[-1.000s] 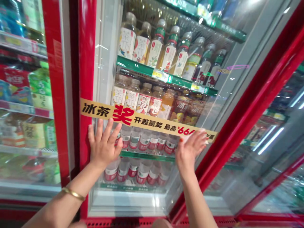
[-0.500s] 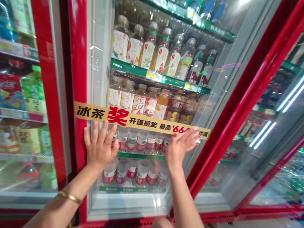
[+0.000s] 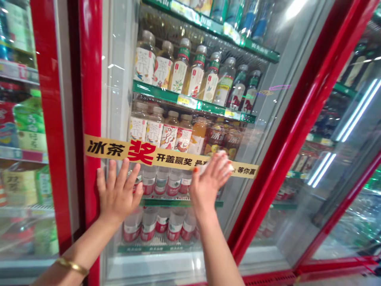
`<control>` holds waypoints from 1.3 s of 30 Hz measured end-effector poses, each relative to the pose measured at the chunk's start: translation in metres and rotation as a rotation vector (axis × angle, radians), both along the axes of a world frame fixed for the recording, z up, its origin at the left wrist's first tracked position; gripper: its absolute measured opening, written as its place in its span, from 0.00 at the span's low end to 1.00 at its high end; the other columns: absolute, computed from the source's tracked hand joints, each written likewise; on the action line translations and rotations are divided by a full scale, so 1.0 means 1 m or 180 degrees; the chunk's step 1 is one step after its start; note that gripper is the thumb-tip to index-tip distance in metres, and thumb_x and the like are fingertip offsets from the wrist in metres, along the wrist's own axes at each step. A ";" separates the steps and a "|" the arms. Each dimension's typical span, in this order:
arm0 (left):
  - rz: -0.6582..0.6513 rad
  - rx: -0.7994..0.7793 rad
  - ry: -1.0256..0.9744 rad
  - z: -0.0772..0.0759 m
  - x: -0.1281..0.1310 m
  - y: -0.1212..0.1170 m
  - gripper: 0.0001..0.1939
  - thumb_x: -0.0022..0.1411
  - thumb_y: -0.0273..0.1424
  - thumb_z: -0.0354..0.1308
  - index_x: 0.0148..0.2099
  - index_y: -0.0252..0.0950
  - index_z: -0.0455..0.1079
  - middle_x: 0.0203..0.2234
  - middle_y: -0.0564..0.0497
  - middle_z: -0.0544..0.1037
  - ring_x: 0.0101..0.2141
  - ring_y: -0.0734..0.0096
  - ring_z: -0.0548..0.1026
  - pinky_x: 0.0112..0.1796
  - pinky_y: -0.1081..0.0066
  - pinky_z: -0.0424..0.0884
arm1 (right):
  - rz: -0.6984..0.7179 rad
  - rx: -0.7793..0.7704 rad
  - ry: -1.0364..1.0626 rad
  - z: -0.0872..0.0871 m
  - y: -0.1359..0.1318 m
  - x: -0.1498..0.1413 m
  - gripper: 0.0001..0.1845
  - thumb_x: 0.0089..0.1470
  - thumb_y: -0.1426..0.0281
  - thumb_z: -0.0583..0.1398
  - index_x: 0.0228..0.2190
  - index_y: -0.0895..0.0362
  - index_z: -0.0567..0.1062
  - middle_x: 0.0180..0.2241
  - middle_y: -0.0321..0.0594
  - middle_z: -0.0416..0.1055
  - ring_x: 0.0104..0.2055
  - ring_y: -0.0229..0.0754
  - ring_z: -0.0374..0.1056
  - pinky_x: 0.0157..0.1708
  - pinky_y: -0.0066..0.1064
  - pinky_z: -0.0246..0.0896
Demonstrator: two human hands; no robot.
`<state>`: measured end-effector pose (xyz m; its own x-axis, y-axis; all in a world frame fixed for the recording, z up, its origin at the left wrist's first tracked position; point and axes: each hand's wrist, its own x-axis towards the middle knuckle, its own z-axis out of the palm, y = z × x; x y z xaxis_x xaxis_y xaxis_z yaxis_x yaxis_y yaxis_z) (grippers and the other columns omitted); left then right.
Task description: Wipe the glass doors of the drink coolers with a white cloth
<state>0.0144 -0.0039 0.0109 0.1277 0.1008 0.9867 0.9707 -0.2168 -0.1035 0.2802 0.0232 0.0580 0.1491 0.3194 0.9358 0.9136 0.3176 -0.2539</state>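
Observation:
My left hand (image 3: pixel 119 196) lies flat with spread fingers against the left side of the glass door (image 3: pixel 114 107), just below the yellow printed strip (image 3: pixel 175 159). A gold bangle (image 3: pixel 72 265) is on that wrist. My right hand (image 3: pixel 205 194) presses a crumpled white tissue (image 3: pixel 221 153) to the glass, over the strip's right half. Most of the tissue is hidden under my fingers, with white edges showing around the fingertips. Behind the glass, several tea bottles (image 3: pixel 178 73) and red-labelled water bottles (image 3: pixel 174 184) stand on shelves.
Red frames border the door on the left (image 3: pixel 91 198) and the right (image 3: pixel 285 159). Another drinks cooler (image 3: pixel 29 155) stands to the left. Beyond the right frame are more glass doors (image 3: pixel 342 206) with bottles. Light reflections streak the glass.
My right hand has moved left along the strip with the tissue, uncovering the strip's right end. My left hand stays on the glass. The view has shifted slightly.

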 end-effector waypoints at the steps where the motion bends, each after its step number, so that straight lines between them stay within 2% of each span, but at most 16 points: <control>1: -0.0004 -0.0004 0.0012 0.000 -0.001 0.000 0.46 0.72 0.32 0.62 0.84 0.45 0.45 0.83 0.51 0.44 0.82 0.60 0.35 0.81 0.50 0.29 | 0.0267 0.0022 -0.0502 -0.006 -0.007 -0.020 0.46 0.76 0.50 0.50 0.82 0.48 0.35 0.83 0.48 0.42 0.86 0.64 0.30 0.79 0.74 0.35; 3: -0.0021 -0.0005 0.0037 0.001 -0.002 -0.003 0.46 0.72 0.32 0.62 0.84 0.45 0.45 0.83 0.51 0.44 0.82 0.61 0.34 0.81 0.51 0.29 | 0.0802 0.0091 -0.1567 -0.016 -0.017 -0.045 0.42 0.75 0.50 0.53 0.81 0.44 0.45 0.81 0.35 0.52 0.86 0.54 0.35 0.83 0.61 0.34; 5: -0.0046 -0.0005 0.0030 0.002 -0.004 -0.008 0.46 0.72 0.32 0.63 0.83 0.46 0.47 0.82 0.51 0.45 0.82 0.60 0.36 0.81 0.51 0.30 | 0.0932 0.0115 -0.1994 -0.018 -0.017 -0.038 0.41 0.76 0.51 0.53 0.81 0.45 0.48 0.80 0.34 0.56 0.85 0.53 0.38 0.84 0.59 0.31; 7: -0.0085 -0.0048 -0.0045 0.006 -0.004 -0.014 0.44 0.71 0.33 0.64 0.83 0.49 0.50 0.82 0.52 0.50 0.82 0.59 0.42 0.82 0.51 0.35 | 0.0484 0.0060 -0.1315 -0.009 -0.008 -0.003 0.42 0.77 0.53 0.52 0.82 0.46 0.41 0.81 0.41 0.53 0.85 0.59 0.39 0.82 0.67 0.33; 11: -0.0220 0.0083 -0.0089 0.022 0.002 -0.016 0.41 0.72 0.32 0.62 0.81 0.55 0.54 0.80 0.59 0.56 0.79 0.59 0.55 0.81 0.50 0.42 | -0.0280 0.0087 0.0239 0.017 0.008 0.052 0.45 0.79 0.56 0.43 0.79 0.57 0.22 0.82 0.69 0.32 0.84 0.76 0.28 0.71 0.87 0.41; 13: -0.0258 0.0190 0.0032 0.032 0.009 -0.011 0.43 0.72 0.32 0.61 0.82 0.52 0.50 0.82 0.57 0.51 0.81 0.60 0.49 0.82 0.53 0.39 | -0.0184 0.0132 0.0012 0.019 0.005 0.046 0.45 0.79 0.54 0.43 0.80 0.56 0.22 0.83 0.65 0.31 0.85 0.73 0.28 0.73 0.83 0.44; 17: -0.0177 0.0080 0.0149 0.042 0.024 0.001 0.43 0.74 0.33 0.60 0.83 0.46 0.47 0.82 0.53 0.48 0.82 0.63 0.40 0.81 0.54 0.32 | 0.0454 0.0187 -0.1588 0.017 0.001 0.037 0.45 0.77 0.50 0.49 0.82 0.45 0.33 0.83 0.42 0.47 0.85 0.59 0.39 0.80 0.62 0.48; 19: -0.0152 0.0060 0.0131 0.042 0.027 0.004 0.42 0.74 0.34 0.59 0.83 0.45 0.48 0.81 0.52 0.50 0.82 0.63 0.40 0.81 0.52 0.32 | 0.0260 0.0207 -0.1343 0.029 0.008 0.055 0.45 0.78 0.54 0.49 0.81 0.47 0.31 0.83 0.47 0.44 0.85 0.62 0.37 0.80 0.68 0.45; 22: -0.0162 0.0146 0.0144 0.041 0.028 0.004 0.40 0.75 0.35 0.58 0.83 0.44 0.49 0.81 0.51 0.50 0.82 0.63 0.40 0.81 0.52 0.33 | -0.0255 0.0262 -0.0081 0.055 0.020 0.077 0.44 0.79 0.57 0.45 0.80 0.53 0.25 0.83 0.59 0.32 0.85 0.72 0.29 0.76 0.82 0.41; 24: -0.0175 0.0181 0.0155 0.040 0.027 0.003 0.40 0.76 0.35 0.57 0.83 0.44 0.49 0.81 0.51 0.51 0.82 0.63 0.41 0.81 0.52 0.33 | -0.0183 0.0292 -0.0034 0.062 0.021 0.066 0.45 0.79 0.57 0.47 0.80 0.52 0.24 0.84 0.56 0.32 0.85 0.72 0.26 0.75 0.84 0.39; 25: -0.0189 0.0182 0.0148 0.040 0.026 0.003 0.40 0.76 0.35 0.57 0.83 0.43 0.48 0.81 0.51 0.52 0.82 0.63 0.42 0.81 0.51 0.34 | 0.0011 0.0278 -0.0399 0.060 0.018 0.055 0.46 0.78 0.57 0.49 0.81 0.51 0.26 0.84 0.51 0.34 0.85 0.69 0.26 0.77 0.81 0.39; 28: -0.0238 0.0237 0.0076 0.038 0.025 0.003 0.41 0.76 0.34 0.56 0.84 0.37 0.44 0.81 0.47 0.51 0.82 0.63 0.43 0.81 0.53 0.36 | 0.0874 0.0212 -0.2313 0.056 0.003 0.020 0.45 0.76 0.57 0.54 0.82 0.48 0.40 0.82 0.35 0.47 0.86 0.56 0.35 0.83 0.62 0.38; 30: -0.0255 0.0288 -0.0004 0.037 0.024 0.004 0.43 0.77 0.35 0.54 0.84 0.31 0.40 0.82 0.44 0.46 0.82 0.63 0.41 0.81 0.56 0.36 | 0.1118 0.0258 -0.3123 0.068 -0.003 0.008 0.40 0.76 0.58 0.54 0.81 0.49 0.49 0.81 0.32 0.53 0.85 0.49 0.40 0.85 0.53 0.36; 35: -0.0264 0.0263 -0.0320 0.029 0.024 0.010 0.46 0.78 0.41 0.50 0.83 0.27 0.30 0.83 0.38 0.35 0.82 0.56 0.35 0.81 0.52 0.34 | 0.0514 0.0285 -0.2153 0.120 -0.003 -0.022 0.35 0.78 0.60 0.50 0.80 0.52 0.53 0.82 0.39 0.46 0.85 0.56 0.38 0.83 0.63 0.32; 37: -0.0319 0.0320 -0.0547 0.022 0.022 0.012 0.47 0.78 0.43 0.48 0.84 0.30 0.27 0.83 0.36 0.31 0.82 0.53 0.32 0.80 0.45 0.33 | 0.0765 0.0351 -0.2580 0.120 -0.004 -0.047 0.34 0.77 0.57 0.51 0.78 0.52 0.59 0.82 0.35 0.49 0.85 0.54 0.39 0.84 0.59 0.33; 39: -0.0384 0.0429 -0.0664 0.015 0.019 0.012 0.45 0.78 0.45 0.44 0.84 0.32 0.26 0.83 0.37 0.27 0.82 0.51 0.29 0.79 0.39 0.33 | 0.1262 0.0438 -0.3794 0.115 -0.006 -0.071 0.31 0.76 0.57 0.54 0.74 0.47 0.66 0.79 0.26 0.57 0.84 0.43 0.43 0.85 0.46 0.36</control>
